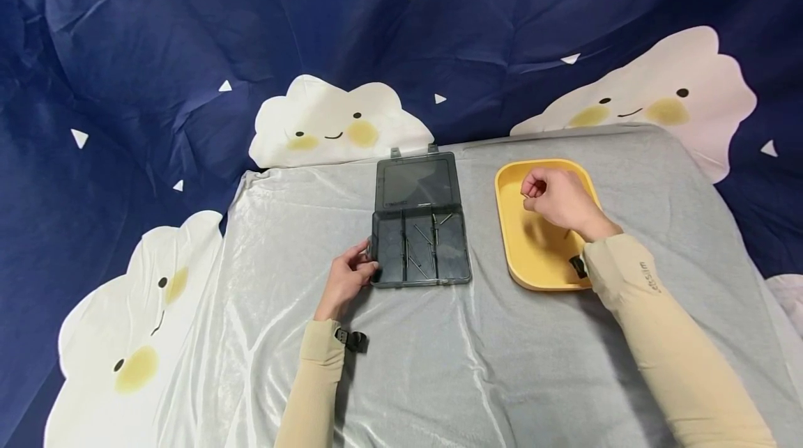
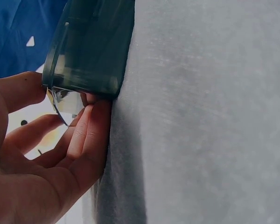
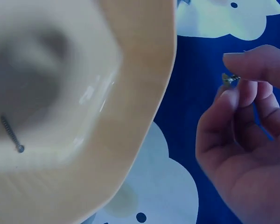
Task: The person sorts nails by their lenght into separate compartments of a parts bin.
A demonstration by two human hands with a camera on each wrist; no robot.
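A dark translucent compartment box (image 1: 419, 279) lies on the cloth with its lid (image 1: 417, 182) folded back. Several long screws (image 1: 422, 233) are in its middle compartment, and a few more (image 1: 446, 219) in the right one; the left one shows none. My left hand (image 1: 348, 276) holds the box's left edge, thumb at the top rim and fingers against the side in the left wrist view. Over the yellow tray (image 1: 505, 239), my right hand (image 1: 560, 198) pinches a small screw (image 3: 230, 79) between thumb and fingers. Another screw (image 3: 12, 134) lies in the tray.
Grey velvety cloth (image 1: 263, 239) covers the table under box and tray, with creases toward the front. A dark blue curtain (image 1: 376, 23) with clouds and white triangles hangs behind and at the sides. Dark wrist cameras (image 1: 353, 340) sit on both sleeves.
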